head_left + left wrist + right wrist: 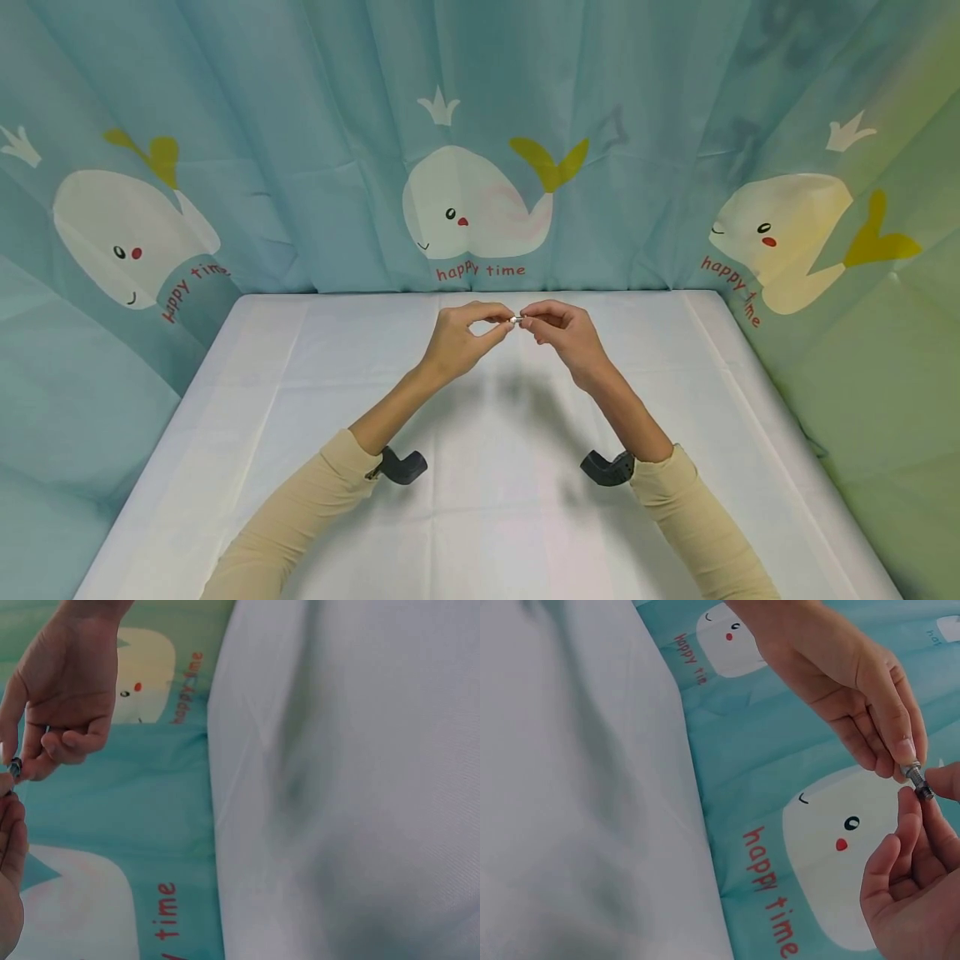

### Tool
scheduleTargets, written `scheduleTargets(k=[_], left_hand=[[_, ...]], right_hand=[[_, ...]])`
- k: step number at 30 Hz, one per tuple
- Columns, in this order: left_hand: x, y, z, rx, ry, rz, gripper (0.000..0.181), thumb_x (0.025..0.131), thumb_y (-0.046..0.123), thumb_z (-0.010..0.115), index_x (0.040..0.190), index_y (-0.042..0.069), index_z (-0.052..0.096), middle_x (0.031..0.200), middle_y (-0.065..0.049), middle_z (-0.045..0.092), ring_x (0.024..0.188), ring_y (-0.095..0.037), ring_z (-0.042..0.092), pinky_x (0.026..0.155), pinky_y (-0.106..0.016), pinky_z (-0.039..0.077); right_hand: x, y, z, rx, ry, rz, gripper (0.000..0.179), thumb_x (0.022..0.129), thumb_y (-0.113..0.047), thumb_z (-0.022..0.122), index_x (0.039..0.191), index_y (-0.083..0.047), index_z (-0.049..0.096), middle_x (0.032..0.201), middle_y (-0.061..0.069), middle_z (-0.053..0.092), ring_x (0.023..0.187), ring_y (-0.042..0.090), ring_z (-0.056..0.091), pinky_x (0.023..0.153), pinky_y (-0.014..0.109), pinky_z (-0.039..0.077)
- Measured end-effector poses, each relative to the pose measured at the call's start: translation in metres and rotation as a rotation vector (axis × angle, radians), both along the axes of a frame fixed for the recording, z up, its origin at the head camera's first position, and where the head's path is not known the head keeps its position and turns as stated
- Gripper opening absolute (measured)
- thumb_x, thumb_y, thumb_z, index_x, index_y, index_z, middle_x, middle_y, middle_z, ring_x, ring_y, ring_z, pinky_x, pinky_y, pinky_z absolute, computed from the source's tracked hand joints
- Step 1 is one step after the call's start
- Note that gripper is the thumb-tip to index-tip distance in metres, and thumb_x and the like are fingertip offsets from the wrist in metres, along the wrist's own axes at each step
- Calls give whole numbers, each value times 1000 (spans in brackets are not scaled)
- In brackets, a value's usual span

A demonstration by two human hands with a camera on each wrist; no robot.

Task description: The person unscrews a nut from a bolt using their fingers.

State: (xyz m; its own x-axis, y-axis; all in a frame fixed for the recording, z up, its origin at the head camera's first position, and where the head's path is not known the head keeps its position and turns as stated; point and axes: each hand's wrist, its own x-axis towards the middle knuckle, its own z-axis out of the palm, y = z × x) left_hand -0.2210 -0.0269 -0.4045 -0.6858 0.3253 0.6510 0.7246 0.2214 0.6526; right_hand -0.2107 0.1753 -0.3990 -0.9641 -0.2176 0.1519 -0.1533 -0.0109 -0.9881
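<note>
A small silvery metal piece (517,320), shaped like a short bolt, is held between both hands above the far part of the table. My left hand (454,343) pinches one end between thumb and forefinger. From the other side, my right hand (572,339) pinches the opposite end with its fingertips. In the right wrist view, the bolt-like piece (917,778) shows a ridged middle and a darker end near the right fingers. Fingertips cover parts of both ends, so its exact kind cannot be told.
A white cloth covers the table (495,517). Blue-green curtains (330,225) printed with whales hang along the back and both sides. Dark curved devices (405,468) are fixed at the wrists, by the beige sleeves.
</note>
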Motion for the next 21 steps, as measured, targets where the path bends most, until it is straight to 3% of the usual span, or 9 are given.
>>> scheduleTargets(k=[13,21], left_hand=[[0,-1,0,-8,10,13,8,87,2,76,95,5,77,90,-4,74,84,-13,67,77,-27,55],[0,0,0,-4,8,10,9,87,2,76,96,4,77,91,-4,74,85,-12,67,78,-27,55]], right_hand=[[2,0,1,-10,72,13,21,89,5,66,108,13,63,94,1,65,74,14,56,66,24,47],[1,0,0,-9,65,42,25,91,4,65,116,7,59,105,5,62,78,16,59,68,25,48]])
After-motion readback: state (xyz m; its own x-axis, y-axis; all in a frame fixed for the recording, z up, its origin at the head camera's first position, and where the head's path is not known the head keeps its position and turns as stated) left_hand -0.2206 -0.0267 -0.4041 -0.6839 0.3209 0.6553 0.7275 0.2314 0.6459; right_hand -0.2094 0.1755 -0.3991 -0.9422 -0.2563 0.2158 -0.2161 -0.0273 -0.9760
